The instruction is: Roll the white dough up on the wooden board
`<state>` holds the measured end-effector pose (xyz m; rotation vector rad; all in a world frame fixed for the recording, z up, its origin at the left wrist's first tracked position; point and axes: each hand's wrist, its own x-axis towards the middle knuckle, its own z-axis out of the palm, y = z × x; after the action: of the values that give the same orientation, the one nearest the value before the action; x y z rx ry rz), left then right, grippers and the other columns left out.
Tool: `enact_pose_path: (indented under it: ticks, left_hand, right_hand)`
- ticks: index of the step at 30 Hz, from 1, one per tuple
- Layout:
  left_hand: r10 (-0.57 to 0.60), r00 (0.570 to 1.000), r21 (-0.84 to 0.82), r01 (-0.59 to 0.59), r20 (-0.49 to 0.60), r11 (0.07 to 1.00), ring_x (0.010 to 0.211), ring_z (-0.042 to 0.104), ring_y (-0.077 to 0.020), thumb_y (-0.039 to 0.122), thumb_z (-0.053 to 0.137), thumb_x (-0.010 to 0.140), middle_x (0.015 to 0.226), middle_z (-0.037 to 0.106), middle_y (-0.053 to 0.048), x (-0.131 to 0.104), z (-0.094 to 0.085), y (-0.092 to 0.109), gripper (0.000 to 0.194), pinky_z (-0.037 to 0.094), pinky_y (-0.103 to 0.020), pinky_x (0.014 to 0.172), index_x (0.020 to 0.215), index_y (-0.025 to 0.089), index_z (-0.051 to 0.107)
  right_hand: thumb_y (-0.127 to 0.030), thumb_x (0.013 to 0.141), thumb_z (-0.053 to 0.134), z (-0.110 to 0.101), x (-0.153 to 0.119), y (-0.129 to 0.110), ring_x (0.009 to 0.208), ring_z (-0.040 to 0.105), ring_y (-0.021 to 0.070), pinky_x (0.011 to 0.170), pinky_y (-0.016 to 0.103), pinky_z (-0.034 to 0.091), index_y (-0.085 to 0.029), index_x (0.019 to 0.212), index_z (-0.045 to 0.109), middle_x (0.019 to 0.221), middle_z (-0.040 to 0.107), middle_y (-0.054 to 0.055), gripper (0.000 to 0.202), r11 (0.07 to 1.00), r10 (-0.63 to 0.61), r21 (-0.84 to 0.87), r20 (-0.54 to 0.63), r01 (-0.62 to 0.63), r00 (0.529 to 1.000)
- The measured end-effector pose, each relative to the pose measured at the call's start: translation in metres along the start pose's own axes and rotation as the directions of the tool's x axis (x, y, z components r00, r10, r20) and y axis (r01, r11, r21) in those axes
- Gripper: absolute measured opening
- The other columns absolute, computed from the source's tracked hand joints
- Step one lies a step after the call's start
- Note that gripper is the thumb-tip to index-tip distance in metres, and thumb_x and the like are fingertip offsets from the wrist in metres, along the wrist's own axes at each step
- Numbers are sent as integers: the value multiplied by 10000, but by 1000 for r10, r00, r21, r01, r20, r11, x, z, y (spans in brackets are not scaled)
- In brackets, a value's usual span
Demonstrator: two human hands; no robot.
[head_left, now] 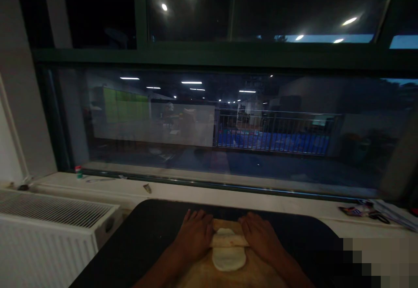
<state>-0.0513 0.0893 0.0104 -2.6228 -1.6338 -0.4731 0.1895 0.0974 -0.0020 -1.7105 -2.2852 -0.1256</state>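
Observation:
A pale, flattened oval of dough (229,259) lies on a wooden board (199,277). Across its upper part rests a short wooden rolling pin (229,241), with dough showing above and below it. My left hand (195,231) is closed over the pin's left end. On the right end, my right hand (259,235) is closed in the same way. Both palms face down, and the hands cover the tips of the pin. The dough sits between the two hands.
The board lies on a dark table (156,227) with rounded corners, against a white windowsill (202,194). A white radiator (48,231) stands at the left. On the sill are a small red-and-green container (79,172), a small crumpled item (147,188) and papers (393,214).

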Motion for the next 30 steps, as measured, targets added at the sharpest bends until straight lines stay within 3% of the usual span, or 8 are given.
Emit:
enact_pose_path:
  ticks: [7,11,17,21,25,30]
  left_hand:
    - [11,1000,-15,-12,-22,1000,1282,472,-261,319,246,991,1381,548,-104,-17,-1,12,480,224,-524,1135,1381,170,483]
    - [23,995,-33,-27,-94,999,1282,477,-248,309,225,1010,1359,570,-93,-29,-3,21,463,278,-495,1128,1354,190,511]
    - [58,985,-39,-65,-165,997,1259,514,-228,333,263,1019,1361,574,-69,-48,6,24,433,372,-441,1099,1367,214,492]
    - [150,968,56,-142,-203,988,1302,472,-242,383,321,1016,1430,501,-56,-58,19,15,453,411,-420,1079,1430,225,417]
    - [263,926,170,-222,-272,960,1308,462,-218,392,378,1008,1462,442,-16,-66,32,6,510,440,-358,1056,1493,268,283]
    - [372,882,268,-298,-289,916,1275,500,-212,408,410,999,1438,459,-3,-77,39,1,626,471,-346,1023,1528,291,96]
  right_hand:
    - [-293,980,247,14,-25,1,1192,556,219,1066,434,360,-184,1258,620,1276,629,75,478,999,-8,50,-121,14,993]
    - [-272,972,264,15,-36,-1,1232,533,244,1097,479,339,-156,1249,629,1309,600,97,472,1000,-16,-1,-133,16,991]
    - [-317,972,312,24,-51,-1,1252,519,258,1043,416,449,-108,1270,607,1331,571,109,468,997,-57,-70,-204,44,977]
    - [-363,977,344,30,-60,0,1185,579,253,991,383,504,-150,1205,660,1270,621,85,444,995,-92,-54,-276,80,957]
    - [-418,968,413,24,-72,4,1153,603,233,972,331,515,-194,1199,667,1246,641,57,410,979,-182,23,-335,201,925]
    - [-433,932,512,10,-85,6,1085,646,211,952,301,518,-268,1142,697,1164,691,28,324,937,-218,199,-307,287,926]
